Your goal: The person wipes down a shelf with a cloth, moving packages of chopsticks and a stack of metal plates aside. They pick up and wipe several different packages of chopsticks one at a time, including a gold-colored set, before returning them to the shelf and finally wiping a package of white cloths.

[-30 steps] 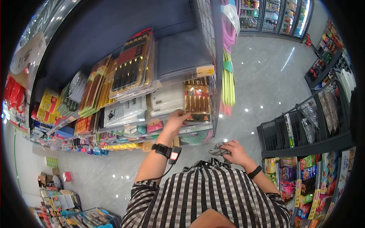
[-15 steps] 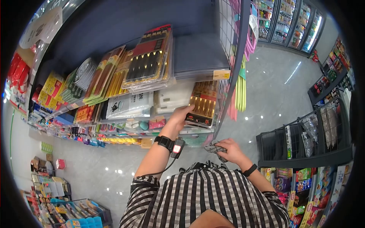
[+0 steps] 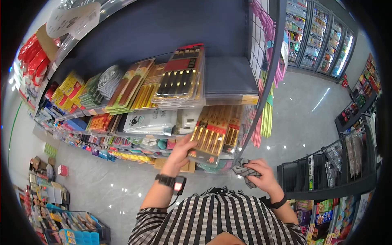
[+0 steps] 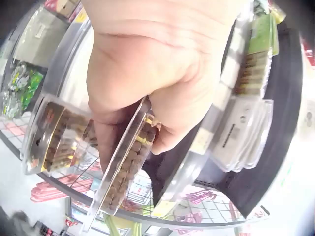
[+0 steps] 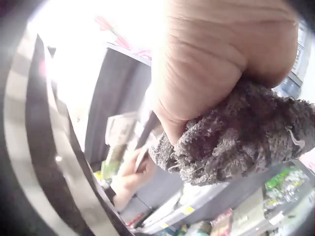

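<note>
At the right end of the shelf, beside the wire grid, I saw the left hand gripping a pack of gold-and-red chopsticks by its lower left edge. On the left wrist view the thumb and fingers were clamped on the rim of the clear case, thumb on one face and fingers on the other. The pack was tilted, its lower end out in front of the shelf lip and its top leaning back toward the row. A second pack like it sat just behind, touching or nearly so, I couldn't tell. The right hand was lower and to the right, near the foot of the grid and well clear of the pack. Its fingers were curled tight round a bunched grey cloth, part of which stuck out past the knuckles. A yellow tag sat on the shelf edge above. A bigger set lay up there to the left.
</note>
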